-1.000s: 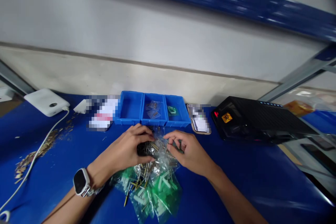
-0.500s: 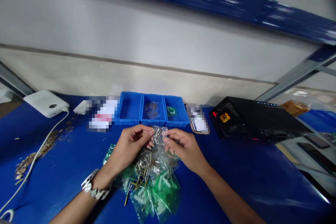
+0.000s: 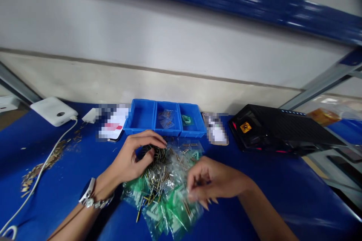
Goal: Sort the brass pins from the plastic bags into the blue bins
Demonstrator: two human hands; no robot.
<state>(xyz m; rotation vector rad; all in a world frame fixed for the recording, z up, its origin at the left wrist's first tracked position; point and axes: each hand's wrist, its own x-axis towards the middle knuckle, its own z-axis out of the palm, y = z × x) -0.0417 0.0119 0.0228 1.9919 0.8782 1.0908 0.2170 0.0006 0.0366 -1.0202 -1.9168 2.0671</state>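
Observation:
A heap of small clear plastic bags [image 3: 166, 180] with metal pins and green-and-white parts lies on the blue table [image 3: 268, 199]. My left hand [image 3: 132, 158], a watch on its wrist, rests on the heap's left side with fingers curled over dark pins. My right hand [image 3: 212, 182] hovers over the heap's right side, its fingertips pinched together low over a green bag; what they hold is too small to make out. Behind the heap stands a blue three-compartment tray [image 3: 164, 118].
A black device [image 3: 279, 130] sits at the right. A white power bank [image 3: 55, 111] with a cable lies at the back left, with loose metal bits [image 3: 39, 167] scattered near it. Two blurred cards flank the tray. A grey wall rises behind.
Both hands let go of the small bag held up between them. My right hand dropped toward me onto the heap's right side; my left hand settled on the pins.

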